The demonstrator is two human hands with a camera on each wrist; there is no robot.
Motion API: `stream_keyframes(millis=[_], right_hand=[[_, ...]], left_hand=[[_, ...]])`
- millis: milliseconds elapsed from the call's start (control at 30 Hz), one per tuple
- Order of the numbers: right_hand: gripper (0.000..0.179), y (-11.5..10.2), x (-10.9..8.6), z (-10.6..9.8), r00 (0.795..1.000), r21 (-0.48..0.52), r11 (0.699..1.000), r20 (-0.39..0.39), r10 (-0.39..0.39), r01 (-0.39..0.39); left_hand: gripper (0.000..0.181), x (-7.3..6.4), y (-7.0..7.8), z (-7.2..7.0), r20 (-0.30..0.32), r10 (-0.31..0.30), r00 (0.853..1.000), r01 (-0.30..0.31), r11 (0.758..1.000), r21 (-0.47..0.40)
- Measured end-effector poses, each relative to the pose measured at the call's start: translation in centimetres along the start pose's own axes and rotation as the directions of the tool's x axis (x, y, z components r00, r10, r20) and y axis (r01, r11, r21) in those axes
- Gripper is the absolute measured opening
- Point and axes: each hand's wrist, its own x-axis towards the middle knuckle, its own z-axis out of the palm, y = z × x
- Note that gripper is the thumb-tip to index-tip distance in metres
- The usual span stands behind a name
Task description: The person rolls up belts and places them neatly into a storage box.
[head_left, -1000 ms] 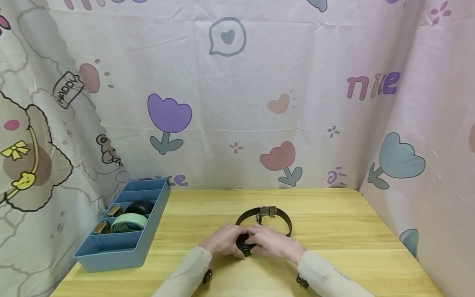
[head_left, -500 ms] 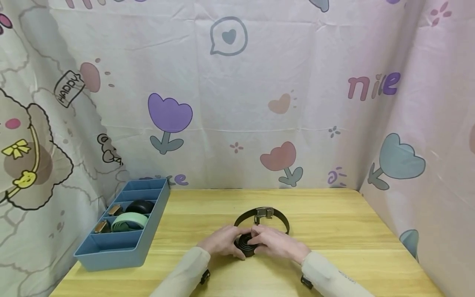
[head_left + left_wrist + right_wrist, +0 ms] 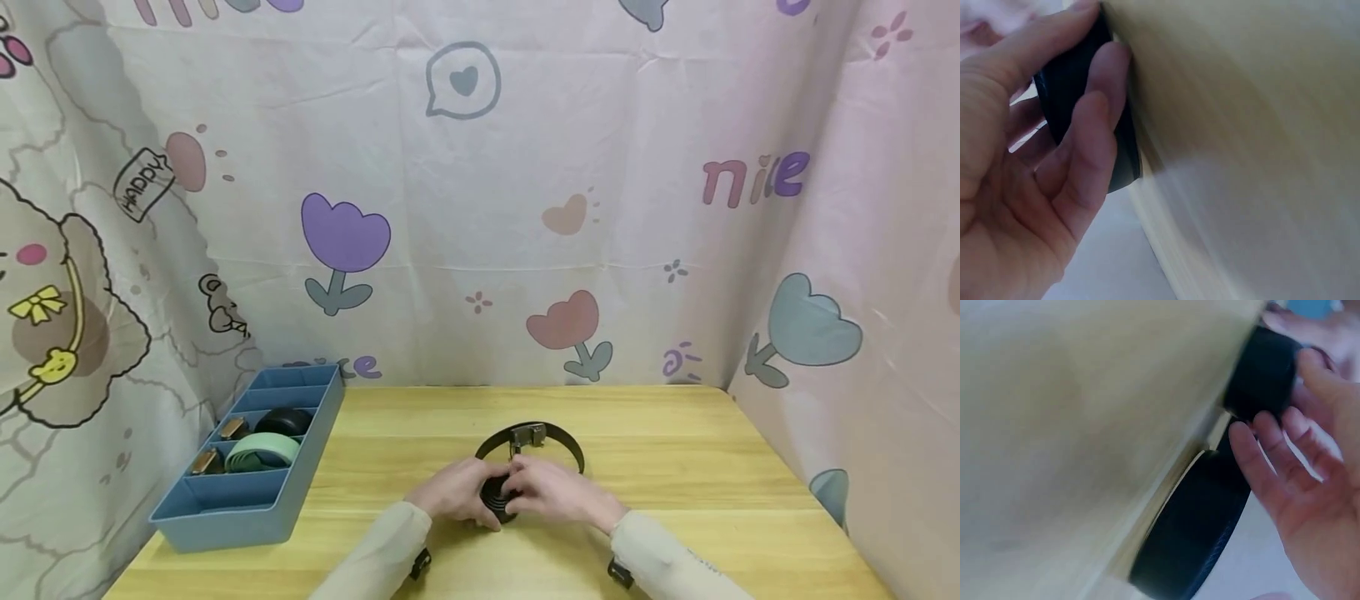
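Observation:
A black belt [image 3: 567, 437] stands on edge on the table, its near end wound into a tight coil and the rest bowing away in a wide loop. At the loop's far side sits a metal buckle [image 3: 529, 434]. My left hand [image 3: 456, 490] holds the coil [image 3: 495, 497] from the left, thumb and fingers bent round it, as the left wrist view shows. From the right, my right hand [image 3: 561, 493] pinches the coil with thumb and fingertips; in the right wrist view its fingers also touch the strap [image 3: 1194, 525] leading away. Part of the coil is hidden behind the fingers.
To the left stands a blue divided tray [image 3: 281, 525]. One compartment holds a rolled black belt [image 3: 283, 421] with a gold-toned buckle [image 3: 234, 428]; another holds a rolled green belt [image 3: 262, 451] with a similar buckle [image 3: 207, 461]. A printed cloth [image 3: 465, 208] hangs behind the wooden table [image 3: 675, 467].
Both hands stay at the coil with small finger shifts. The buckle and far loop have moved slightly left. The tray has not moved on the table.

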Motion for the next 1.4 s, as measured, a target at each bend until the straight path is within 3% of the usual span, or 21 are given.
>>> stream_keyframes(millis=[67, 167, 233, 367, 467, 533, 600, 767, 867, 1067, 1267, 1333, 1400], right_hand=[[0.017, 0.3, 0.1, -0.1, 0.987, -0.017, 0.992, -0.1, 0.126, -0.128], [0.024, 0.9, 0.0, 0.0, 0.943, -0.075, 0.955, -0.194, 0.269, -0.288], [0.025, 1.3, -0.3, -0.1, 0.944, -0.128, 0.943, -0.17, 0.284, -0.307], [0.025, 2.5, -1.5, -1.3, 0.971, -0.182, 0.954, -0.081, 0.226, -0.238], [0.023, 4.3, -3.0, -2.7, 0.964, -0.203, 0.944, -0.1, 0.244, -0.26], [0.022, 5.8, -4.0, -3.5, 0.945, -0.193, 0.927, -0.117, 0.305, -0.323], [0.022, 7.1, -4.9, -4.0, 0.911, -0.15, 0.899, -0.105, 0.399, -0.411], [0.038, 8.9, -5.9, -4.4, 0.812, -0.005, 0.812, 0.022, 0.583, -0.583], [0.057, 8.8, -5.7, -4.4, 0.786, 0.043, 0.785, 0.077, 0.614, -0.618], [0.077, 9.3, -5.3, -4.5, 0.808, 0.068, 0.806, 0.015, 0.589, -0.589], [0.053, 11.6, -6.0, -4.9, 0.779, -0.006, 0.782, -0.094, 0.62, -0.623], [0.05, 11.8, -6.0, -5.0, 0.782, -0.033, 0.784, -0.109, 0.613, -0.62], [0.047, 11.5, -5.5, -5.0, 0.8, -0.081, 0.798, -0.127, 0.587, -0.598]], left_hand=[[0.065, 0.1, -0.1, 0.0, -0.021, 0.021, 1.0, -0.02, 0.999, 0.041], [0.073, 0.1, -0.1, -0.1, -0.043, 0.025, 0.999, -0.022, 0.996, 0.086], [0.075, 0.0, -0.1, -0.1, -0.04, 0.018, 0.999, -0.014, 0.995, 0.103], [0.078, 0.0, -0.1, -0.1, -0.028, 0.001, 1.0, 0.001, 0.997, 0.081], [0.077, 0.0, 0.0, -0.2, -0.03, -0.009, 1.0, 0.011, 0.997, 0.071], [0.077, 0.1, 0.0, -0.3, -0.031, -0.017, 0.999, 0.02, 0.997, 0.078], [0.077, 0.0, 0.0, -0.3, -0.028, -0.03, 0.999, 0.032, 0.996, 0.083], [0.078, 0.0, 0.1, -0.2, -0.018, -0.055, 0.998, 0.056, 0.997, 0.062], [0.078, 0.0, 0.2, -0.1, -0.016, -0.058, 0.998, 0.059, 0.997, 0.055], [0.074, 0.0, 0.1, 0.0, -0.022, -0.04, 0.999, 0.041, 0.997, 0.064], [0.074, 0.1, -0.1, 0.4, -0.009, -0.047, 0.999, 0.047, 0.999, 0.015], [0.074, 0.1, 0.0, 0.3, -0.015, -0.047, 0.999, 0.047, 0.999, 0.027], [0.074, 0.1, 0.1, 0.2, -0.036, -0.036, 0.999, 0.039, 0.996, 0.081]])
